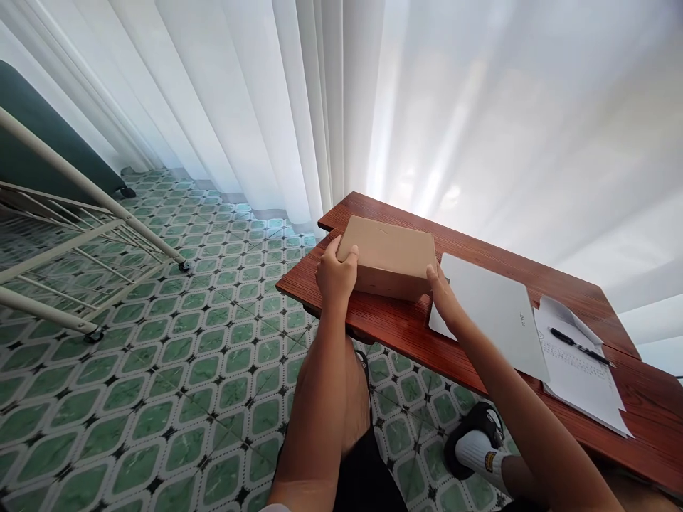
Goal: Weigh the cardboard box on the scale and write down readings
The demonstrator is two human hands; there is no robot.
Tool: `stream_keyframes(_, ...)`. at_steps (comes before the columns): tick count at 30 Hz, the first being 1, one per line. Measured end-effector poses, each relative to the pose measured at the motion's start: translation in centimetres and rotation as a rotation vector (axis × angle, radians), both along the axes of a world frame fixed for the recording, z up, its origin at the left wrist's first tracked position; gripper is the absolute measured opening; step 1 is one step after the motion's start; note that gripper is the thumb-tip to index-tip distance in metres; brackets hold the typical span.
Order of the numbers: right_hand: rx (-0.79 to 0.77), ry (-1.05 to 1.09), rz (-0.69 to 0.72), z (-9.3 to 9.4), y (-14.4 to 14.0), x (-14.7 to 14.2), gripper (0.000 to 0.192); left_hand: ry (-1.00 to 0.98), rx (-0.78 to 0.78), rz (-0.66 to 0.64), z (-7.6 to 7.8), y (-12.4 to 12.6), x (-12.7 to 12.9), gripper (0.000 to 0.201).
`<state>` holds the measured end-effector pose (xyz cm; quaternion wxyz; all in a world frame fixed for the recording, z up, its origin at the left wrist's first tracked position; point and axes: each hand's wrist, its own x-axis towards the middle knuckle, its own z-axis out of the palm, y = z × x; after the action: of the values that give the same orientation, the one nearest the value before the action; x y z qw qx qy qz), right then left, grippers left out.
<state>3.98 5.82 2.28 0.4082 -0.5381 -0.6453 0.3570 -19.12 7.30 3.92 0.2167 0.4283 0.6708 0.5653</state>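
A brown cardboard box [392, 245] with its lid closed is at the left end of the reddish wooden table [389, 307]. My left hand [337, 270] grips its left end, thumb at the near top edge and fingers around the side. At the right end, my right hand [438, 284] holds the near corner, with its thumb on the front edge. Whether the box rests fully on the wood or is slightly raised, I cannot tell. Just right of the box lies a closed silver laptop [488, 309], close to my right hand.
Papers [579, 363] with a black pen [581, 346] on them lie right of the laptop. White curtains [453, 107] hang behind the table. A wheeled metal rack [112, 227] stands at left on the green tiled floor [213, 370]. My feet are beneath the table's near edge.
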Motion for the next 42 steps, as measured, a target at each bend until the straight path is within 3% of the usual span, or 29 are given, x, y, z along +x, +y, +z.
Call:
stream_keyframes(5, -0.024, 0.027, 0.010, 0.7, -0.5, -0.4, 0.090, 0.005, 0.019, -0.002, -0.1, 0.0, -0.1, 0.045)
stream_keyframes(13, 0.095, 0.087, 0.030, 0.9, -0.6, -0.1, 0.091, -0.052, 0.191, 0.045, -0.1, -0.4, 0.6, 0.045)
stream_keyframes(21, 0.113, 0.087, -0.014, 1.8, -1.3, 1.4, 0.092, -0.078, 0.328, -0.020, 0.1, -0.7, 1.7, 0.052)
stream_keyframes(26, 0.137, 0.098, -0.040, 2.3, -2.0, 3.2, 0.087, -0.106, 0.442, -0.120, 0.2, -0.7, 2.8, 0.047)
stream_keyframes(30, 0.156, 0.108, -0.083, 2.8, -2.7, 5.0, 0.086, -0.164, 0.541, -0.284, 0.3, -0.8, 3.9, 0.048)
stream_keyframes(35, 0.148, 0.118, -0.137, 3.0, -3.7, 7.7, 0.090, -0.142, 0.534, -0.420, 0.4, -1.1, 5.4, 0.058)
stream_keyframes(42, 0.190, 0.157, -0.074, 3.3, -5.6, 10.9, 0.101, -0.137, 0.558, -0.594, 0.1, -1.2, 7.3, 0.067)
